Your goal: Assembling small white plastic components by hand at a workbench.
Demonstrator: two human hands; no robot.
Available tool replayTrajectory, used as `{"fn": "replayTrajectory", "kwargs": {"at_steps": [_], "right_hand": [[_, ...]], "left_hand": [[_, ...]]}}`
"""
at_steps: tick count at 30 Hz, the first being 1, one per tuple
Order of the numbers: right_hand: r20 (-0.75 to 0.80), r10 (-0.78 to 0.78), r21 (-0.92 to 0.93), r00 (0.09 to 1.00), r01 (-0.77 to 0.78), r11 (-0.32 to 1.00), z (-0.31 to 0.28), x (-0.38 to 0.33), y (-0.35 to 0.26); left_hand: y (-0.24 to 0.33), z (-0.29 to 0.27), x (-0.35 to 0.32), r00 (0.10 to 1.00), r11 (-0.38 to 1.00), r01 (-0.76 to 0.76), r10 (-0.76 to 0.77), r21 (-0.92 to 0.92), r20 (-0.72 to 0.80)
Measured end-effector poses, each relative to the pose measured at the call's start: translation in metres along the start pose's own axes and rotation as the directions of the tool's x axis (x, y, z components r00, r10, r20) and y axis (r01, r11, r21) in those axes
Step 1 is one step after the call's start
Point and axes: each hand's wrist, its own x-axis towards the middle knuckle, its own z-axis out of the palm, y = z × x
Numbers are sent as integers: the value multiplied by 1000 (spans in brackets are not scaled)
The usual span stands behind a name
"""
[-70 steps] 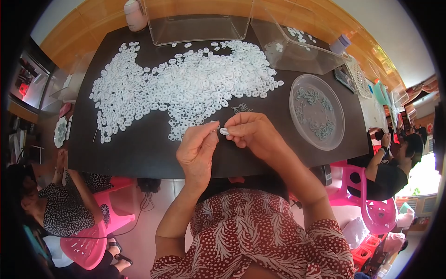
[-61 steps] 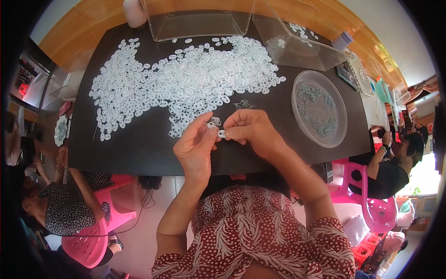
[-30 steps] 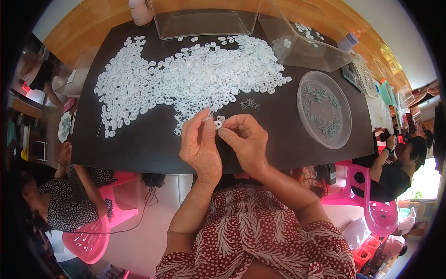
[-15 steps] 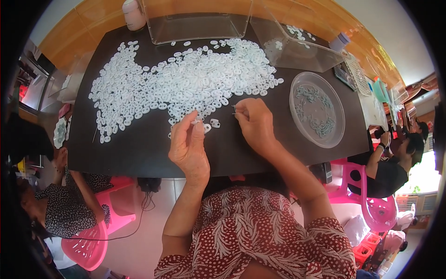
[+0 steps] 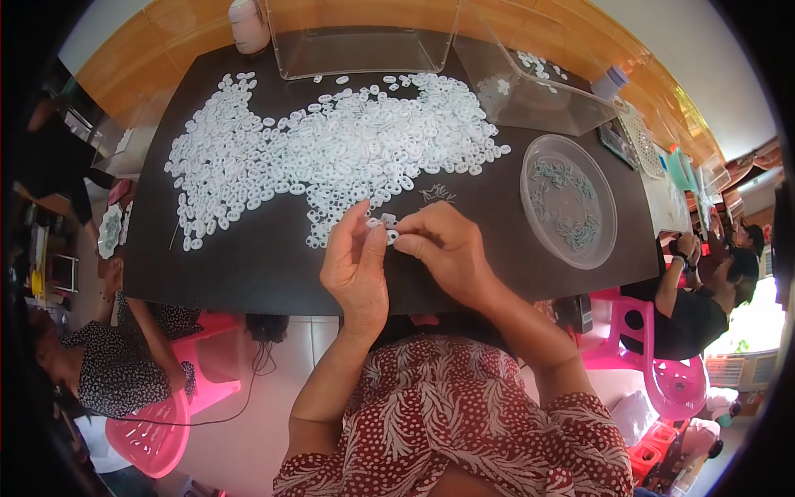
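My left hand (image 5: 356,269) pinches a small white oval plastic piece (image 5: 374,222) with holes between thumb and fingers. My right hand (image 5: 447,248) meets it from the right, thumb and forefinger closed at the piece's edge. What those right fingertips hold is too small to make out. Another white piece (image 5: 389,219) shows just beyond the fingertips. A large heap of similar white pieces (image 5: 364,137) spreads across the dark table (image 5: 248,277) beyond both hands. Just past my right hand lie several thin grey pins (image 5: 439,194).
On the right stands a round clear tub (image 5: 530,211) holding more grey pins. Clear plastic bins (image 5: 364,73) line the back, beside a pink bottle (image 5: 248,26) and a purple-capped container (image 5: 609,81). People sit at both sides, near pink chairs (image 5: 675,385).
My right hand has moved left, away from the grey pins, and now meets my left hand. The left hand has shifted slightly right, still pinching the white piece. The pins are now uncovered.
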Motion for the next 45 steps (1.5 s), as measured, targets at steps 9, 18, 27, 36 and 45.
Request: {"fn": "replayTrajectory", "kwargs": {"at_steps": [9, 18, 27, 36, 45], "right_hand": [[61, 167, 93, 984, -172, 981, 7, -10, -3], [56, 192, 212, 980, -199, 957, 3, -13, -1], [108, 478, 566, 872, -449, 691, -7, -6, -3], [133, 514, 610, 847, -479, 632, -4, -4, -7], [73, 463, 535, 883, -427, 729, 1, -9, -3]], "left_hand": [[-1, -7, -8, 998, 991, -30, 23, 128, 52], [6, -10, -6, 999, 999, 48, -48, -23, 15], [17, -11, -20, 972, 969, 226, -217, -100, 95], [16, -9, -23, 971, 971, 234, -231, -51, 61], [12, -9, -25, 971, 970, 235, -231, -61, 57]]}}
